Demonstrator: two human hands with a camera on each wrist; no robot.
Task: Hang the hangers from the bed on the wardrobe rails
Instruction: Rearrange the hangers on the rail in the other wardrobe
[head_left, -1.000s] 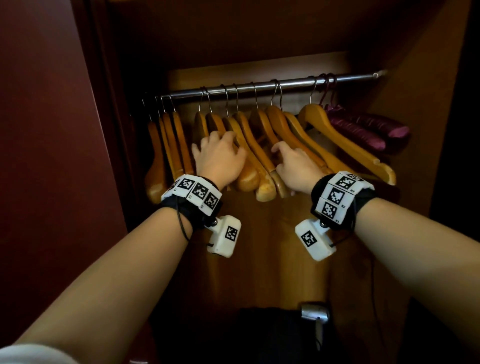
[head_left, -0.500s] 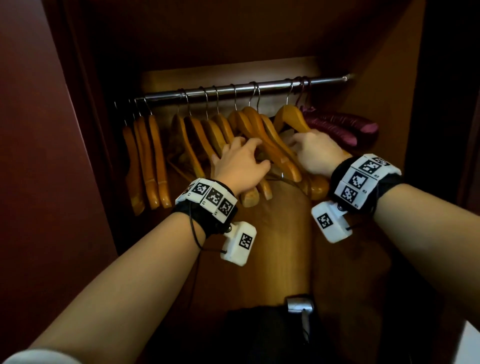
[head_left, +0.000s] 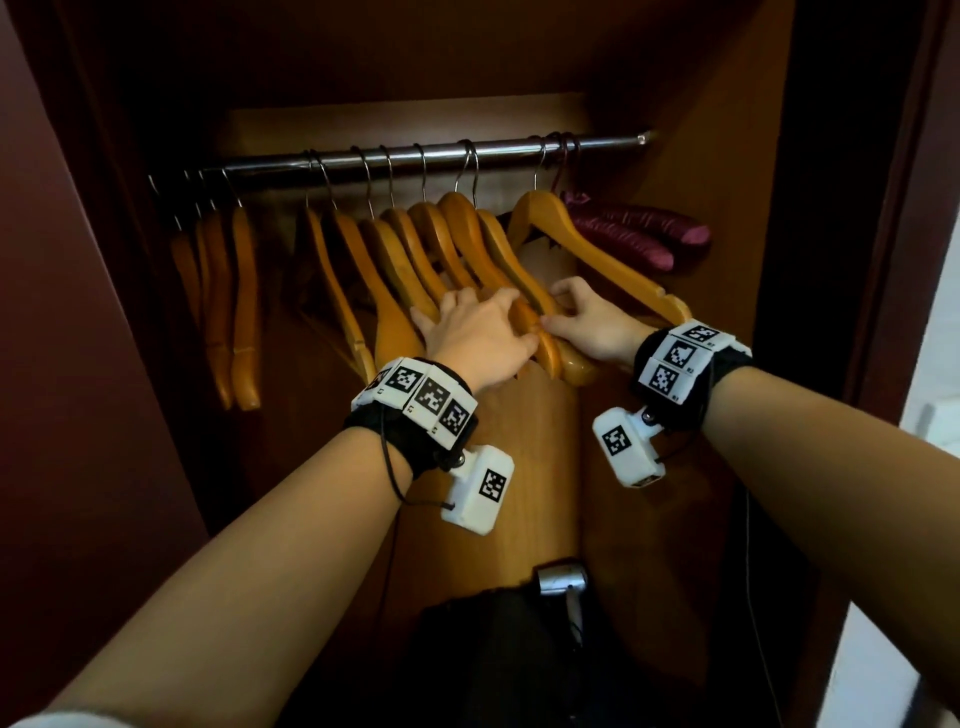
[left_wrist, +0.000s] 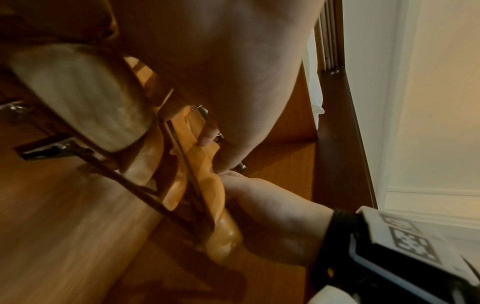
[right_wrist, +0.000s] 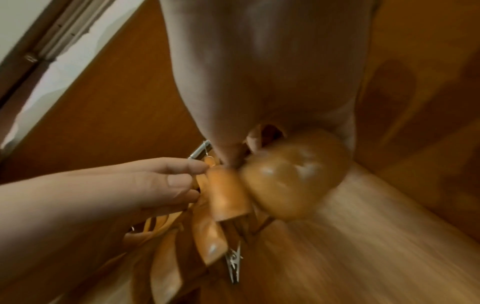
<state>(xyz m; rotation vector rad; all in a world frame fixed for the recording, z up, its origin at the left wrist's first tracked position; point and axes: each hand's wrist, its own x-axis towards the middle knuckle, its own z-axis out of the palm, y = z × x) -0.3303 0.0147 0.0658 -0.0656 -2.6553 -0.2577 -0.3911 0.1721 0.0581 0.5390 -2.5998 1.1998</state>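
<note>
A polished metal wardrobe rail runs across the upper middle of the head view, inside a dark reddish-brown wooden wardrobe with a lighter wooden back panel. From the rail hang glossy orange-brown wooden hangers with thin wire hooks: a small group of wooden hangers at the left of the frame, set apart from a fanned central cluster of wooden hangers, and a single broad wooden hanger swung out toward the right. Beyond it, at the upper right, two padded maroon satin hangers also hang from the rail. The left hand lies over the lower arms of the central cluster at the frame's centre, its fingers spread and only lightly bent across the wood; the right wrist view shows those fingertips touching the hanger ends rather than wrapped round them. The right hand, just right of centre, has its fingers curled about the lower arm of the rightmost hanger of the central cluster, thumb and fingers closing on the wood where the two hands nearly meet. In the right wrist view a small metal clip dangles beneath the hanger ends at lower centre. At the bottom centre of the head view sits a dark object with a silver metal fitting; what it is cannot be made out.
</note>
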